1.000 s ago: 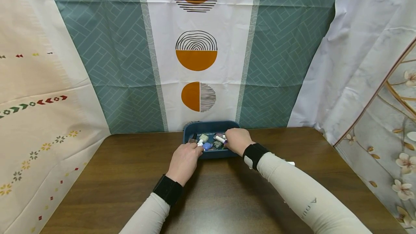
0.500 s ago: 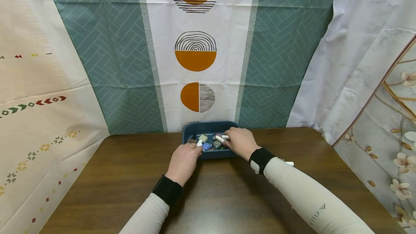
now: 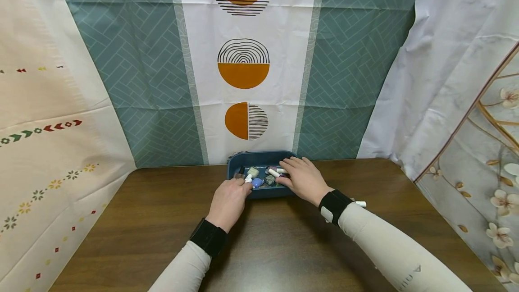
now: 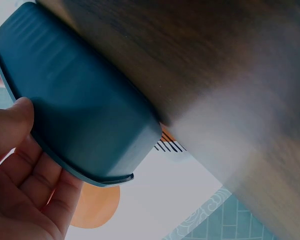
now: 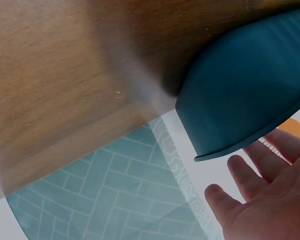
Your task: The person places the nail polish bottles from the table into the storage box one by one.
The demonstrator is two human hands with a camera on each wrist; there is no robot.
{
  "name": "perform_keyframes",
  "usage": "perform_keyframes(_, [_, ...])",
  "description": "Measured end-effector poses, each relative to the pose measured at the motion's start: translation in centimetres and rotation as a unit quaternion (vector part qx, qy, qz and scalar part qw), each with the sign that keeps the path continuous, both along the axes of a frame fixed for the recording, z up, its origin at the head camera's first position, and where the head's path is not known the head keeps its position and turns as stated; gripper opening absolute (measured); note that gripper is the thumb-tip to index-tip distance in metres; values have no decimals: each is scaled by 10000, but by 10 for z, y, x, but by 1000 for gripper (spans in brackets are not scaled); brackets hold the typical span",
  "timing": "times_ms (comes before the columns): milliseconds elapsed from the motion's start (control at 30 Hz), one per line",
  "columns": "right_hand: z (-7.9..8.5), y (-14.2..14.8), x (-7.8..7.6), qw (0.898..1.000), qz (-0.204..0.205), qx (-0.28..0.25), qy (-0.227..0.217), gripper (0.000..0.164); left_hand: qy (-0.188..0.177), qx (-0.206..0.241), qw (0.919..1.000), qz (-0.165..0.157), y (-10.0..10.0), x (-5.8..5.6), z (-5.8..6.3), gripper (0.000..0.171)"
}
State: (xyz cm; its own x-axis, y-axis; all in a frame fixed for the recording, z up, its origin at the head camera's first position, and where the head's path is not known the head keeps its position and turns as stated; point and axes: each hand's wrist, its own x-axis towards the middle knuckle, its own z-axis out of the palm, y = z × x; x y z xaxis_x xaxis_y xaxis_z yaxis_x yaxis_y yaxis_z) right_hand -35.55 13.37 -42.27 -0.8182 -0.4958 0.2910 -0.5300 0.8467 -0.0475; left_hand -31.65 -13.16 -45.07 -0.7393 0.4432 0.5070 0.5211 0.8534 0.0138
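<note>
A dark teal plastic bin (image 3: 267, 193) stands at the far edge of the table. My left hand (image 3: 229, 198) grips its near rim at the left; in the left wrist view the thumb (image 4: 20, 117) presses the outer wall and the other fingers curl over the rim. My right hand (image 3: 305, 181) hovers over the bin's right end, fingers spread and holding nothing. Inside lie a blue stone (image 3: 257, 183), a dark green rough stone (image 3: 270, 180), a pale green block (image 3: 253, 172), and small white cylinders (image 3: 274, 173). The right hand partly hides the contents.
A small white cylinder (image 3: 360, 203) lies on the brown table (image 3: 259, 247) beyond my right forearm. Patterned cloth (image 3: 154, 80) hangs right behind the table's far edge, close to the bin. More cloth hangs at both sides.
My right hand has drawn back up and right from inside the bin, and its curled fingers have spread. The left hand has stayed on the rim.
</note>
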Motion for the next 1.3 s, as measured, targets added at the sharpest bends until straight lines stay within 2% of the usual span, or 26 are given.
perform_keyframes(200, [0,7,8,9999,-9,-77,-110,69,11,12,10000,-3,0,0,0,7])
perform_keyframes(533, [2,21,23,9999,-27,-157,-50,74,-28,-67,10000,39,0,0,1,7])
perform_keyframes(900, [0,40,35,9999,-33,-23,114,78,-109,-85,9999,45,0,-2,-1,9])
perform_keyframes(1300, [2,67,51,9997,-162,19,159,78,2,-34,10000,-24,-1,-1,-1,9])
